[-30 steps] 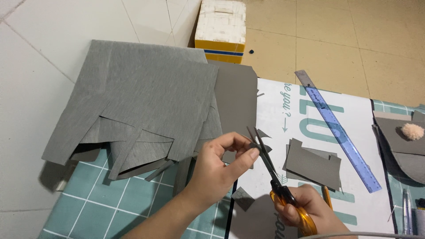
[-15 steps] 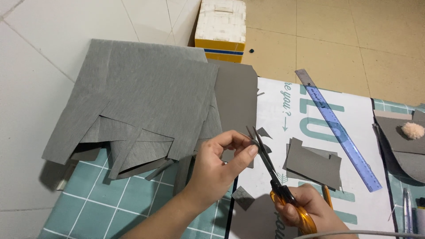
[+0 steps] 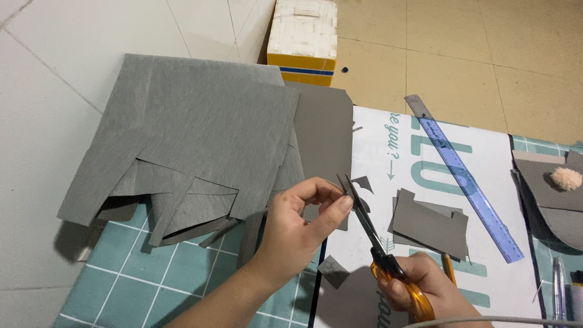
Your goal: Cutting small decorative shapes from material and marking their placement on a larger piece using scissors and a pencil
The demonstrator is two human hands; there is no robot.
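Observation:
My left hand [image 3: 300, 222] pinches a small piece of grey card [image 3: 347, 195] between thumb and fingers, at the middle of the view. My right hand [image 3: 425, 285] grips orange-handled scissors [image 3: 379, 249] at the bottom right. The dark blades point up and left, and they meet the small grey piece at my left fingertips. A big sheet of grey card [image 3: 194, 140] with cut notches along its lower edge lies at the left, just beyond my left hand.
Cut grey pieces [image 3: 428, 222] and a small scrap [image 3: 333, 270] lie on a white printed sheet [image 3: 486, 158]. A blue ruler [image 3: 464, 179] lies diagonally at the right. A teal cutting mat [image 3: 152, 285] is below, a yellow-and-white box [image 3: 303, 39] at the top, a pink pompom [image 3: 566, 178] at the far right.
The scissor blades have closed in a little on the small grey piece. Both hands stay almost where they were.

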